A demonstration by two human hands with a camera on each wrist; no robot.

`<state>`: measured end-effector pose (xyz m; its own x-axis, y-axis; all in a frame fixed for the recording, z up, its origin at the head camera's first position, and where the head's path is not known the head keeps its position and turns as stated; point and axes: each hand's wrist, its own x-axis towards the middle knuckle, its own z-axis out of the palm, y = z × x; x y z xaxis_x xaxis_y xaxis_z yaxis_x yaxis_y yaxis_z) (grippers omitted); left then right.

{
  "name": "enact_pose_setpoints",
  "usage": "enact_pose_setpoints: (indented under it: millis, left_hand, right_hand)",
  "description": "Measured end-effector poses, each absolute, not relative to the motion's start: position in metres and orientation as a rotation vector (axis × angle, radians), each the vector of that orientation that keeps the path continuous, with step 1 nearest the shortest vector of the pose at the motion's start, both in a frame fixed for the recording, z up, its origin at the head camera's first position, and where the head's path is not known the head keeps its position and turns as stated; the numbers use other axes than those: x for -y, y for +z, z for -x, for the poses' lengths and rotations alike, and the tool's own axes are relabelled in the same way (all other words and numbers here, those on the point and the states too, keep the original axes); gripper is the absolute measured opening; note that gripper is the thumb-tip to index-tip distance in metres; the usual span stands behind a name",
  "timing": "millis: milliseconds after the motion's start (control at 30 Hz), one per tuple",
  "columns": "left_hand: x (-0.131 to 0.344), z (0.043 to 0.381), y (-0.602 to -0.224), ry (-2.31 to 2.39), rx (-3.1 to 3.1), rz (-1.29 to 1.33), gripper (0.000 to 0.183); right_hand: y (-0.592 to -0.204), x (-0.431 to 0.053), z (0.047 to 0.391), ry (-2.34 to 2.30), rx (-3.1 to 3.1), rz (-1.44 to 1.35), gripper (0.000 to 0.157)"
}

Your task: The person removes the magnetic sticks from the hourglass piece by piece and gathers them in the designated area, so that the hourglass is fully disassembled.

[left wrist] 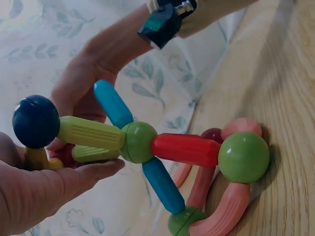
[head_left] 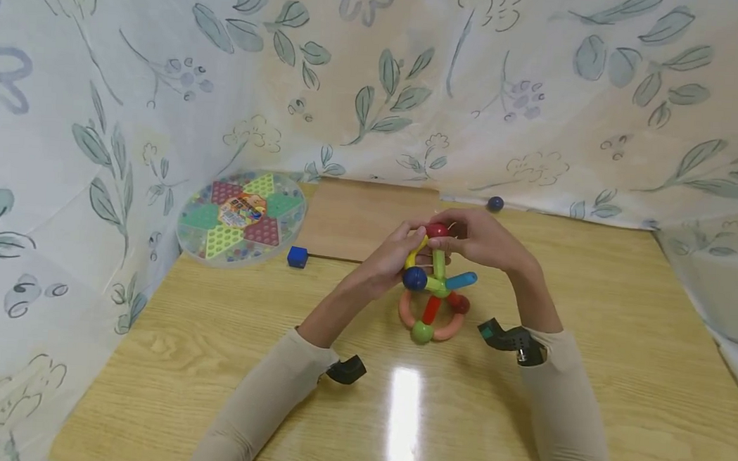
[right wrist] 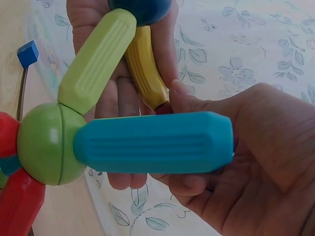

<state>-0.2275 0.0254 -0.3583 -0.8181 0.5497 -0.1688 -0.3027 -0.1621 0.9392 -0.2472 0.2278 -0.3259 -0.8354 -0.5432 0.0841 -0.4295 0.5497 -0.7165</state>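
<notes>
A structure of magnetic rods and balls stands on the table. Its base is a ring of pink curved rods (left wrist: 226, 209) with a green ball (head_left: 423, 332). Red rods (left wrist: 184, 150) rise to a central green ball (left wrist: 139, 142), from which light green rods (right wrist: 97, 61) and a blue rod (right wrist: 155, 143) stick out. My left hand (head_left: 394, 260) holds a yellow curved rod (right wrist: 146, 71) that joins a dark blue ball (head_left: 415, 278). At the top, my right hand (head_left: 489, 241) pinches a red ball (head_left: 436, 230) beside the yellow rod's end; its fingers partly hide the ball.
Behind the structure lies a brown board (head_left: 370, 216), with a blue cube (head_left: 297, 257) near its front left corner. A round star-patterned game board (head_left: 208, 217) rests at the back left. Near the floral cloth (head_left: 387, 140) sits another dark blue ball (head_left: 495, 204).
</notes>
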Motion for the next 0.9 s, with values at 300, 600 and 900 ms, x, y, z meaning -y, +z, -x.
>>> enact_pose_setpoints:
  millis: [300, 600, 900]
  left_hand:
    - [-0.023, 0.227, -0.358, 1.996, -1.606, -0.350, 0.043]
    - [-0.023, 0.228, -0.357, 1.980, -1.601, -0.352, 0.044]
    - [-0.024, 0.227, -0.358, 1.968, -1.589, -0.343, 0.044]
  right_hand:
    - [-0.324, -0.226, 0.245, -1.157, -2.645, 0.863, 0.024]
    - [-0.324, -0.230, 0.248, -1.229, -2.655, 0.806, 0.025]
    - [-0.322, -0.253, 0.251, -1.303, -2.808, 0.617, 0.039]
